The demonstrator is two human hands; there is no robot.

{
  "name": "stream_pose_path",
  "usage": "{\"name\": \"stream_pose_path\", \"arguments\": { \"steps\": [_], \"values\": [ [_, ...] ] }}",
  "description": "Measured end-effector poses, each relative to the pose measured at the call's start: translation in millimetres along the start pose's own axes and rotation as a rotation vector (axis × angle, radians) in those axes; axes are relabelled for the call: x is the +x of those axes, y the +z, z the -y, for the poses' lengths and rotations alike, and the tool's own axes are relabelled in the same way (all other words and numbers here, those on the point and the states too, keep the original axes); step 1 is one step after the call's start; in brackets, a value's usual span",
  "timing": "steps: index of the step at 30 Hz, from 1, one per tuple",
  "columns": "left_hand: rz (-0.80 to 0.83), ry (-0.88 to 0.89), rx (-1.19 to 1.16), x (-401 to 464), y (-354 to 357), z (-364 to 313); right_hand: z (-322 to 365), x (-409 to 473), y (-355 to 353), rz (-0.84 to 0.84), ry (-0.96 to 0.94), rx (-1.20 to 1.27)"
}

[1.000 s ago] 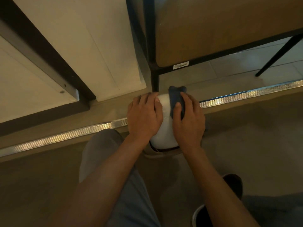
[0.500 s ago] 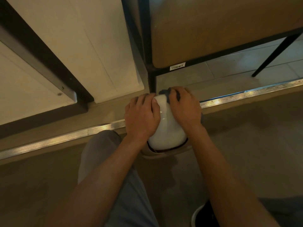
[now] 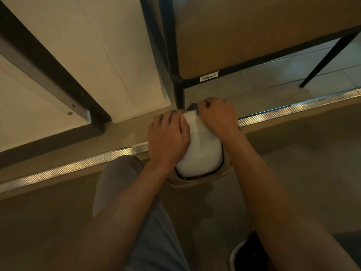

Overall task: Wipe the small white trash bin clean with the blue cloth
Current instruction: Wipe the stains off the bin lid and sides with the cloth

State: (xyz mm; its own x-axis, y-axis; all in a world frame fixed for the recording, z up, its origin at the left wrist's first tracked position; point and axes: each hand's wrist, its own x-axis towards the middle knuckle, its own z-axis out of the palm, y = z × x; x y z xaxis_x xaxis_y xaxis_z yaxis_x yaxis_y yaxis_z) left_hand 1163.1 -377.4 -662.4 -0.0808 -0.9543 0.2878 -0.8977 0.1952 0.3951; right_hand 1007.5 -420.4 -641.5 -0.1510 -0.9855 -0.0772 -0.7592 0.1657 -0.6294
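The small white trash bin (image 3: 202,151) stands on the floor in the middle of the view, its domed lid facing me. My left hand (image 3: 168,138) lies flat on the bin's left side and holds it. My right hand (image 3: 218,116) is at the bin's far right top, its fingers curled over the blue cloth (image 3: 192,107). Only a dark corner of the cloth shows past the knuckles; the rest is hidden under the hand.
A black metal table leg (image 3: 178,94) stands right behind the bin, under a wooden tabletop (image 3: 254,32). A metal floor strip (image 3: 78,165) runs across. White panels (image 3: 97,55) are at left. My grey-trousered knee (image 3: 119,173) and a shoe (image 3: 248,255) are near.
My right hand slid with the cloth from the top of the lid to the bin's far upper edge, covering most of the cloth. The left hand stayed on the bin.
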Motion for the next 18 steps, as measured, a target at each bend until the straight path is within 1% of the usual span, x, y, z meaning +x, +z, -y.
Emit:
{"name": "stream_pose_path", "arguments": {
  "steps": [1,3,4,7,8,9,11,15,18],
  "values": [
    [-0.001,-0.001,-0.003,0.5,0.5,0.7,2.1,5.6,1.8,0.032,-0.025,-0.047],
    [-0.004,-0.004,0.004,1.1,1.7,2.0,5.1,3.6,6.8,0.016,-0.097,-0.05],
    [-0.003,-0.008,0.008,1.3,2.3,2.6,3.8,-3.0,10.5,-0.034,-0.154,-0.028],
    [-0.01,-0.019,0.014,1.2,5.5,3.6,-9.3,-31.4,19.5,-0.289,-0.377,0.059],
    [-0.012,-0.015,0.009,1.4,6.5,3.9,-14.3,-41.3,21.8,-0.351,-0.415,0.088],
    [-0.012,-0.009,0.004,1.5,6.7,4.1,-19.6,-50.7,25.3,-0.388,-0.415,0.114],
    [-0.002,-0.011,0.0,2.0,5.4,3.8,-25.4,-68.5,30.2,-0.4,-0.306,0.187],
    [-0.004,-0.013,-0.004,0.5,2.4,1.6,-21.8,-80.5,25.6,-0.364,0.023,0.357],
    [-0.001,-0.015,-0.002,0.5,2.6,1.8,-16.1,-59.2,15.3,-0.326,0.123,0.329]
  ]
}}
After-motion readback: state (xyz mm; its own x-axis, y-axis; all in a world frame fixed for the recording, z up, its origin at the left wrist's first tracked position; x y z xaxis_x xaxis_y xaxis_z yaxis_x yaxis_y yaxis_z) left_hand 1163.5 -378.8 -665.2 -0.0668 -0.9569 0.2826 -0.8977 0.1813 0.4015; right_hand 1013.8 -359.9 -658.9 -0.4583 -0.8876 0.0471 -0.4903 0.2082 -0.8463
